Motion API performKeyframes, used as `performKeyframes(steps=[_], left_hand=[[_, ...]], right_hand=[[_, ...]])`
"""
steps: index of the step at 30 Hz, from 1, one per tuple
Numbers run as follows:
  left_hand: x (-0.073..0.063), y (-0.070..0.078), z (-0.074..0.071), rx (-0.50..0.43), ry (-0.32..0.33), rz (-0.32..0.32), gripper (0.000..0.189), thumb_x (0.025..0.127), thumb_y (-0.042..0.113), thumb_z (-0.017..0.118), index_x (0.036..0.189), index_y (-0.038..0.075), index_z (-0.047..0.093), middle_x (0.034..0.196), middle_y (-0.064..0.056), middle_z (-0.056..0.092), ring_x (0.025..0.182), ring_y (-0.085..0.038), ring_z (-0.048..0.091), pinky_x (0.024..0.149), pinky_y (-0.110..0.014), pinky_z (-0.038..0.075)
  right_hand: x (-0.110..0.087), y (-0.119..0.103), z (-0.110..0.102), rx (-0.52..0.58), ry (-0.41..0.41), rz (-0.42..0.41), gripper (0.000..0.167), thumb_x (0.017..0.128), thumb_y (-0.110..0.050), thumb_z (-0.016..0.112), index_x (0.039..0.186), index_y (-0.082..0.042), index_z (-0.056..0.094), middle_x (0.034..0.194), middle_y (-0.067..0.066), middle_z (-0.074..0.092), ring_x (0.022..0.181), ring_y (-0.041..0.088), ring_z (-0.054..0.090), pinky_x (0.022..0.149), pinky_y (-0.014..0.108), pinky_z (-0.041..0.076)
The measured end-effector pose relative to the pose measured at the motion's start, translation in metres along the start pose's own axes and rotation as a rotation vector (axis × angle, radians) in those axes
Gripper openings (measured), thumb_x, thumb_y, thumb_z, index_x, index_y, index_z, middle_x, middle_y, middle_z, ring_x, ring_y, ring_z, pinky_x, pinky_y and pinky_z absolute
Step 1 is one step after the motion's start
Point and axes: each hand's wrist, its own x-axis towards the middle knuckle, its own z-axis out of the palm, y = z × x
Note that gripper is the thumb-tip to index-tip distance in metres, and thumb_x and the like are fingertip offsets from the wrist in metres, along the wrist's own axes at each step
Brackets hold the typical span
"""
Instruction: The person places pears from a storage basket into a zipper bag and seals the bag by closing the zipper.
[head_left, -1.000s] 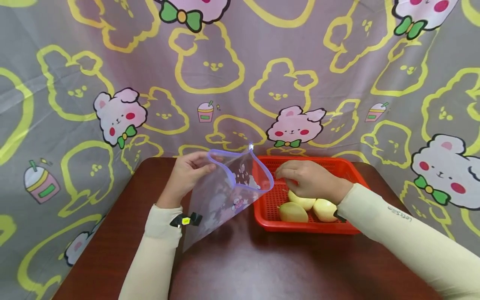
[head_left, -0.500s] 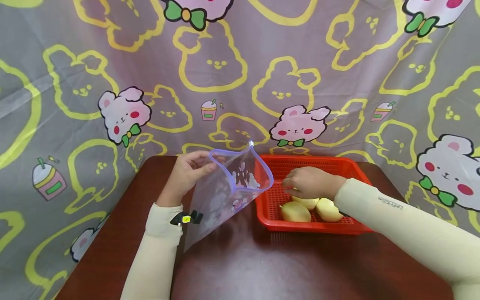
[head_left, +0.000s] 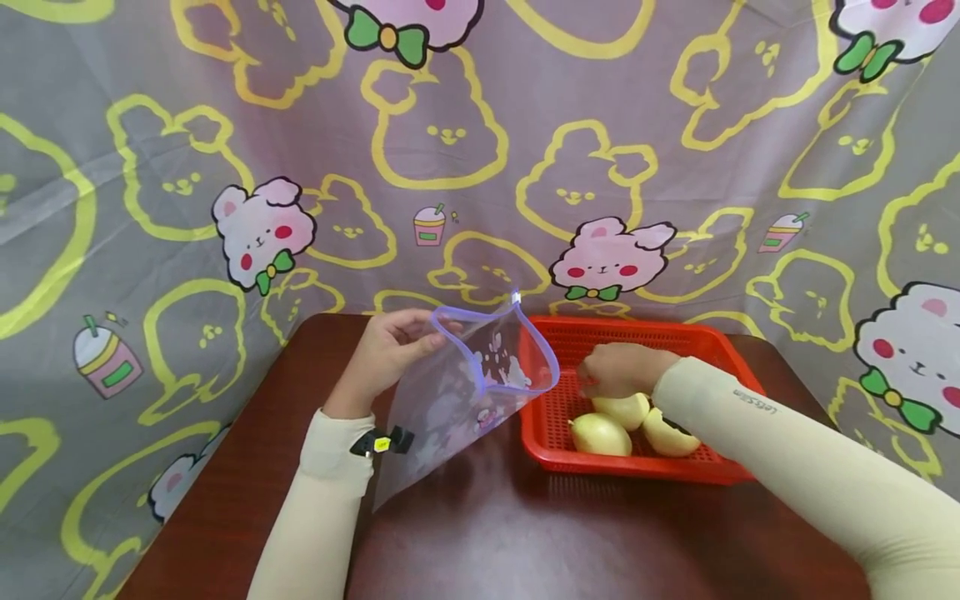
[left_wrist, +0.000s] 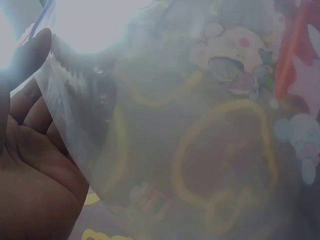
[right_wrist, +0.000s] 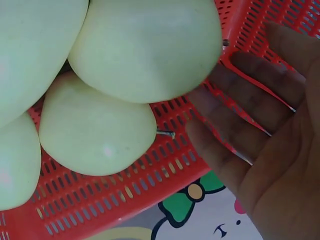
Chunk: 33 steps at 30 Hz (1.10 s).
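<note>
My left hand (head_left: 386, 354) pinches the edge of a clear zip bag (head_left: 442, 425) between thumb and fingers. The bag has a purple rim and printed cartoon figures; its mouth gapes toward the basket. In the left wrist view, the clear film (left_wrist: 150, 150) spreads across most of the picture beside the palm. My right hand (head_left: 626, 369) is low inside the red basket (head_left: 540, 454), over the pale yellow-green pears (head_left: 602, 435). Seen from the right wrist, its fingers (right_wrist: 240, 120) are loosely bent at the stem end of one pear (right_wrist: 145, 50), holding nothing.
Several pears lie bunched in the near part of the basket. The dark red-brown tabletop (head_left: 450, 550) carries the basket on its right side. A patterned cloth (head_left: 480, 167) hangs close behind and at both sides.
My right hand has moved down and slightly right, away from the bag mouth and deeper into the basket. The left hand keeps its hold on the bag. The head view has turned slightly left.
</note>
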Motion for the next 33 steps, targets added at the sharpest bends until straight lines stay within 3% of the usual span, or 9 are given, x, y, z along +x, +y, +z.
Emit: performKeyframes(steps=[6, 11, 21, 27, 33], left_hand=[[-0.001, 0.003, -0.001, 0.015, 0.002, -0.014, 0.020, 0.087, -0.001, 0.070, 0.107, -0.003, 0.069, 0.105, -0.016, 0.071, 0.097, -0.030, 0.068, 0.085, -0.037, 0.053], [-0.001, 0.003, 0.000, 0.000, -0.022, -0.012, 0.023, 0.087, -0.007, 0.068, 0.111, -0.005, 0.068, 0.108, -0.018, 0.070, 0.102, -0.031, 0.066, 0.089, -0.039, 0.051], [-0.003, 0.004, 0.000, 0.021, -0.020, -0.005, 0.023, 0.087, -0.002, 0.070, 0.111, -0.004, 0.068, 0.108, -0.017, 0.070, 0.101, -0.029, 0.067, 0.088, -0.038, 0.051], [-0.005, 0.006, 0.000, 0.021, -0.014, 0.001, 0.022, 0.088, 0.000, 0.070, 0.110, -0.004, 0.069, 0.107, -0.015, 0.070, 0.100, -0.030, 0.067, 0.087, -0.039, 0.052], [-0.005, 0.009, -0.001, 0.054, -0.015, 0.005, 0.023, 0.088, 0.001, 0.071, 0.110, -0.002, 0.069, 0.107, -0.012, 0.071, 0.101, -0.028, 0.067, 0.087, -0.038, 0.052]], right_hand=[[0.002, 0.001, 0.005, 0.007, -0.057, 0.024, 0.008, 0.088, -0.025, 0.068, 0.081, -0.021, 0.070, 0.075, -0.011, 0.063, 0.069, 0.013, 0.062, 0.071, 0.038, 0.053], [0.005, 0.007, 0.008, 0.018, -0.047, 0.015, 0.009, 0.088, -0.024, 0.068, 0.080, -0.022, 0.069, 0.076, -0.011, 0.063, 0.069, 0.013, 0.062, 0.071, 0.037, 0.053], [0.013, 0.015, 0.022, 0.059, -0.075, 0.040, 0.011, 0.090, -0.025, 0.067, 0.081, -0.023, 0.071, 0.078, -0.012, 0.063, 0.073, 0.011, 0.060, 0.073, 0.035, 0.052], [0.012, 0.008, 0.023, 0.068, -0.094, 0.072, 0.014, 0.090, -0.023, 0.066, 0.076, -0.021, 0.070, 0.075, -0.010, 0.061, 0.069, 0.012, 0.056, 0.070, 0.035, 0.050], [0.004, 0.006, 0.014, 0.081, -0.054, 0.019, 0.015, 0.088, -0.017, 0.066, 0.073, -0.018, 0.070, 0.070, -0.011, 0.060, 0.062, 0.010, 0.053, 0.062, 0.031, 0.049]])
